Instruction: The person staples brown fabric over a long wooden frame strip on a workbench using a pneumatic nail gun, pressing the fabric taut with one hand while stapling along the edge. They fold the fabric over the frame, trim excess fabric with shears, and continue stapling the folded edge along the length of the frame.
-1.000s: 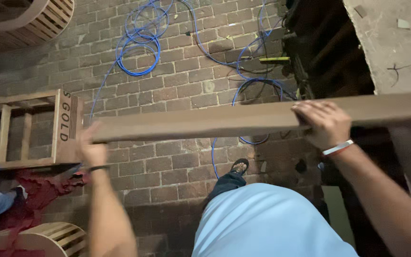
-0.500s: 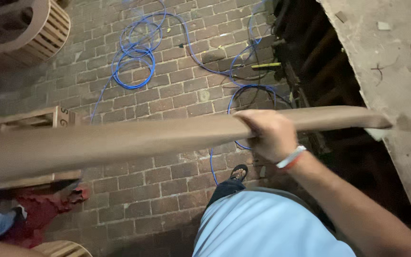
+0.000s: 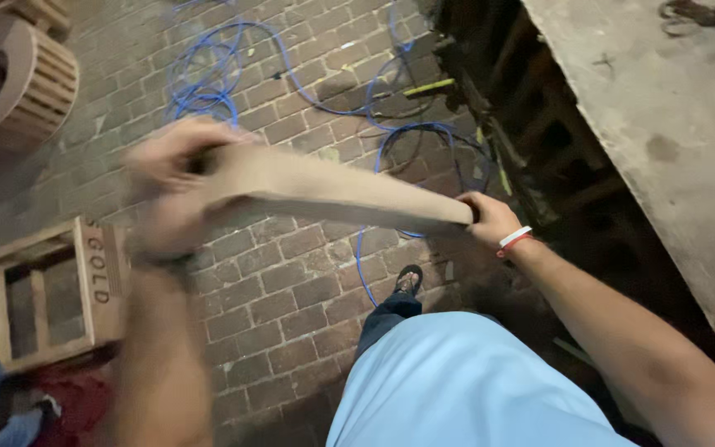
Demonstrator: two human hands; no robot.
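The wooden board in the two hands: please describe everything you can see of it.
The wooden board is long, flat and pale brown, like bare, unpainted timber. It is held in the air above the brick floor, slanting slightly down to the right. The left hand, blurred by motion, grips its nearer, wider-looking end; the right hand grips its far end. Nothing else touches it. Its surface detail is blurred.

Matt, smooth wooden plank; rough brick floor; glossy blue plastic-coated cable.

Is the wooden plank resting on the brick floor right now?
No, both the left hand and right hand hold the wooden plank up above the brick floor.
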